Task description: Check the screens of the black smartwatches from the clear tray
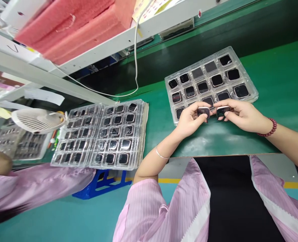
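Note:
My left hand (191,118) is closed around a smartwatch body (203,111), with the thumb on its dark face. A second smartwatch body (222,111) is pinched in my right hand (242,116), close beside the first. Both are held just above the front edge of a clear plastic tray (252,93), whose pockets hold several square watch bodies with dark screens. Two pockets in the back row look flat grey, without a glossy screen. My hands and the held watches cover part of the front row.
Left of me lie stacked clear trays (136,161) filled with watch bodies. A white fan (38,120) stands beyond them. A co-worker's pink sleeve (50,179) reaches in at the left. A white cable (136,60) hangs from the shelf, where red foam (88,30) lies. A blue stool (93,188) is below.

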The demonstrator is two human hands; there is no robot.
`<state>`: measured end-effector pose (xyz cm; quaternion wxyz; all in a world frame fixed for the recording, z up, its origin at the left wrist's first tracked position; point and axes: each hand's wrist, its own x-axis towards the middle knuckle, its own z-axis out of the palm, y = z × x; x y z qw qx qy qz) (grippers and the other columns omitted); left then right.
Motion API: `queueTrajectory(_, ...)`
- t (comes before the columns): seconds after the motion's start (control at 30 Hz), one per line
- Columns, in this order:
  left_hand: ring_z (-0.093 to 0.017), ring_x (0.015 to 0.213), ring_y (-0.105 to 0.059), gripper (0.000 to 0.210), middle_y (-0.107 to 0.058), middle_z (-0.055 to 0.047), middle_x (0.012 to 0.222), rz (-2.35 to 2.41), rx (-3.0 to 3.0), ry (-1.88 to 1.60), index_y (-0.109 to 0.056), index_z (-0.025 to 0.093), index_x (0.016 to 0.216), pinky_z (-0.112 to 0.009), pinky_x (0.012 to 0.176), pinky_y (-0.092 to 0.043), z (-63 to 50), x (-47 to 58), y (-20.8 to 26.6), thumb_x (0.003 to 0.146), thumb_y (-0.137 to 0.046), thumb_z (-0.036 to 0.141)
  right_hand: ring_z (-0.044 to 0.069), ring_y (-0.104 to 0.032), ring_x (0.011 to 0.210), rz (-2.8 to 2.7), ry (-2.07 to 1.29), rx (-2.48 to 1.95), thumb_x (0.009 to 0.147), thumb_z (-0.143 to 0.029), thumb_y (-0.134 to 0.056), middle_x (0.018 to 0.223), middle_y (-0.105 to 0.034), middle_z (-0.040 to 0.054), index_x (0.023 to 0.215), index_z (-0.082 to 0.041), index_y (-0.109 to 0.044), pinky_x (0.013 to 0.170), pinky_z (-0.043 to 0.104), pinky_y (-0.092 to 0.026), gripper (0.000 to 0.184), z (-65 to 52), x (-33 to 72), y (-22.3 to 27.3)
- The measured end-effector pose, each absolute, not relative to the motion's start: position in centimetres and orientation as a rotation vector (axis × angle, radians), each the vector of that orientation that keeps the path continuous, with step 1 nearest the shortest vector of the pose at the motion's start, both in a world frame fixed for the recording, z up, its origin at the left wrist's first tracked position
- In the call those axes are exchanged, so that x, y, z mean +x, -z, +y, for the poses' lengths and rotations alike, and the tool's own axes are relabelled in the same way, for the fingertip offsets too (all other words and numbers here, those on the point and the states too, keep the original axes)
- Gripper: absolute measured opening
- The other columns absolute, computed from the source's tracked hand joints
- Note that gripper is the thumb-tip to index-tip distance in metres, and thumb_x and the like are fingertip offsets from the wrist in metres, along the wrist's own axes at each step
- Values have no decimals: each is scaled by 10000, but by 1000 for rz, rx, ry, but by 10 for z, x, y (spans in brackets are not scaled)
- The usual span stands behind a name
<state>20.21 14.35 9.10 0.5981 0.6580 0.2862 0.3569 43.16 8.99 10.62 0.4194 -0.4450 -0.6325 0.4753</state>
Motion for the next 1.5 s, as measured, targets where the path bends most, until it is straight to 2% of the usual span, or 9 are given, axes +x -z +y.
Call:
queueTrajectory(0.23, -166, 854, -707, 447, -739, -81, 986, 654, 1527, -834, -647, 166, 1161, -264, 710, -568, 144, 202, -94, 884, -768, 496, 215, -792, 855, -1608, -1188, -1108, 819, -146, -670, 1169, -791, 35, 1205, -287, -773, 847, 386, -689, 423, 89, 431, -108)
queueTrajectory(0.53, -195, 966, -723, 498, -750, -95, 1047, 670, 1553, -822, -623, 176, 1209, -294, 809, -575, 144, 201, -91, 866, -783, 500, 221, -797, 883, -1601, -1187, -1107, 816, -152, -683, 1174, -790, 29, 1195, -289, -774, 872, 385, -683, 413, 89, 432, -108)
queueTrajectory(0.67, -196, 955, -726, 481, -744, -96, 1047, 659, 1539, -841, -621, 174, 1203, -285, 763, -574, 145, 202, -89, 875, -770, 494, 211, -792, 857, -1625, -1164, -1097, 832, -150, -657, 1157, -792, 26, 1191, -297, -777, 849, 376, -687, 406, 88, 430, -110)
queueTrajectory(0.83, -209, 1008, -734, 483, -747, -98, 1074, 646, 1539, -840, -620, 181, 1212, -279, 782, -578, 145, 202, -91, 863, -788, 469, 230, -786, 922, -1629, -1154, -1098, 788, -150, -700, 1203, -788, 19, 1224, -307, -766, 903, 387, -677, 468, 89, 430, -110)
queueTrajectory(1.0, -165, 878, -716, 430, -747, -82, 1016, 660, 1541, -835, -640, 171, 1173, -257, 715, -566, 145, 201, -91, 894, -750, 478, 211, -788, 875, -1620, -1169, -1102, 824, -147, -649, 1162, -792, 26, 1206, -293, -774, 874, 381, -683, 427, 89, 430, -108)
queueTrajectory(1.23, -209, 1041, -719, 513, -731, -111, 1146, 631, 1573, -838, -605, 183, 1243, -288, 817, -590, 145, 201, -90, 857, -782, 470, 241, -787, 963, -1625, -1167, -1095, 792, -142, -693, 1246, -772, 27, 1247, -300, -755, 907, 397, -672, 486, 89, 432, -107)
queueTrajectory(1.4, -210, 1037, -720, 507, -726, -110, 1158, 639, 1566, -829, -608, 188, 1245, -295, 826, -591, 146, 201, -89, 849, -785, 452, 216, -796, 831, -1553, -1258, -1115, 846, -172, -673, 1175, -783, 53, 1241, -271, -744, 776, 389, -694, 413, 91, 432, -105)
queueTrajectory(1.5, -216, 1052, -716, 512, -720, -117, 1187, 636, 1561, -823, -609, 191, 1247, -304, 836, -592, 146, 201, -90, 851, -782, 465, 220, -797, 844, -1528, -1305, -1110, 815, -159, -702, 1162, -787, 59, 1259, -269, -730, 754, 373, -695, 458, 91, 432, -106)
